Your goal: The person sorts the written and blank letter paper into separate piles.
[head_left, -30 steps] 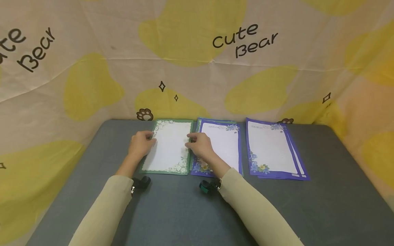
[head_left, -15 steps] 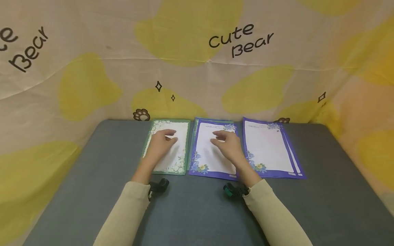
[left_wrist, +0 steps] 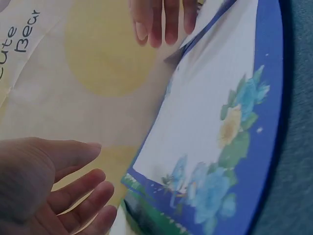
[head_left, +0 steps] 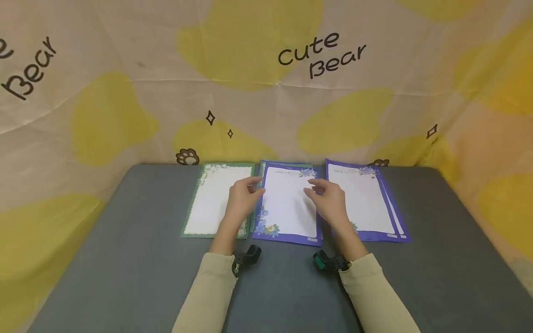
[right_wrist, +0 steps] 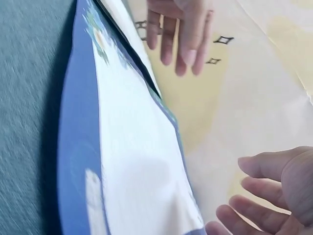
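Above the left edge of the middle stack's purple-bordered sheet point(head_left: 289, 203) is my left hand point(head_left: 240, 201), fingers and thumb apart with nothing between them. On that sheet's right side hovers my right hand point(head_left: 331, 201), likewise relaxed and holding nothing. The sheet is white inside with blue and yellow flowers at its corners. Green-bordered paper point(left_wrist: 156, 215) peeks out from beneath it in the left wrist view. In the right wrist view, a shadow falls across the white paper near my right fingers point(right_wrist: 252, 210).
Left of the middle stack lies a green-bordered sheet point(head_left: 204, 203), partly covered by my left forearm. To the right are overlapping purple-bordered sheets point(head_left: 366, 201). All lie near the back edge of the grey table point(head_left: 137, 259), against a printed cloth point(head_left: 245, 51).
Both hands have moved right, off the green-bordered sheet and over to the two sides of the middle stack. The view has shifted slightly. The papers lie as before.
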Demonstrator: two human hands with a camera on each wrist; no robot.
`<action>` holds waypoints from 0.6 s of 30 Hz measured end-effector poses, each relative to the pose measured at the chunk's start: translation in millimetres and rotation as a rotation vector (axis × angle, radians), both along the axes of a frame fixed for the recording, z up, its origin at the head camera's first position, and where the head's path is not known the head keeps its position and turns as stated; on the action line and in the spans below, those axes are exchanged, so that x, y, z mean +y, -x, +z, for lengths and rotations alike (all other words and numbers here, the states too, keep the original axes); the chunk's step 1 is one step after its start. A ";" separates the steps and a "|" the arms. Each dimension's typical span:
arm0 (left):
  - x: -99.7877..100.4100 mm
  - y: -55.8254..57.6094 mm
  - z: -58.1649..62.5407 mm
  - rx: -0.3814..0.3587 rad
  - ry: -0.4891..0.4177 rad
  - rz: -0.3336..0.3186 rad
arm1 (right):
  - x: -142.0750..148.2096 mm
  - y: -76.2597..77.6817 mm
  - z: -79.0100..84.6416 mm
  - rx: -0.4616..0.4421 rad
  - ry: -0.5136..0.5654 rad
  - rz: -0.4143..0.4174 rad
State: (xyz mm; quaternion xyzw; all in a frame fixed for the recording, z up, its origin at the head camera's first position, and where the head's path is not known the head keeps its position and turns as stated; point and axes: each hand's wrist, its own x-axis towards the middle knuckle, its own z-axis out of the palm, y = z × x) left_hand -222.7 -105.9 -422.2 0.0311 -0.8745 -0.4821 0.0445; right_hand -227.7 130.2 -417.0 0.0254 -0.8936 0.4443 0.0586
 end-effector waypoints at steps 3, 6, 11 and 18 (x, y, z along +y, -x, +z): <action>2.8 -1.3 -7.2 -0.001 0.010 0.007 | 5.5 0.4 0.5 -0.020 -0.006 -0.009; 4.5 -0.7 -14.4 0.001 0.040 -0.002 | 8.9 0.3 0.3 -0.044 -0.011 -0.027; 7.0 1.4 -19.8 0.003 0.055 -0.004 | 14.3 1.6 -3.1 -0.053 -0.035 -0.048; 9.3 3.2 -21.2 0.002 0.052 -0.003 | 18.5 4.8 -10.3 -0.076 -0.038 -0.036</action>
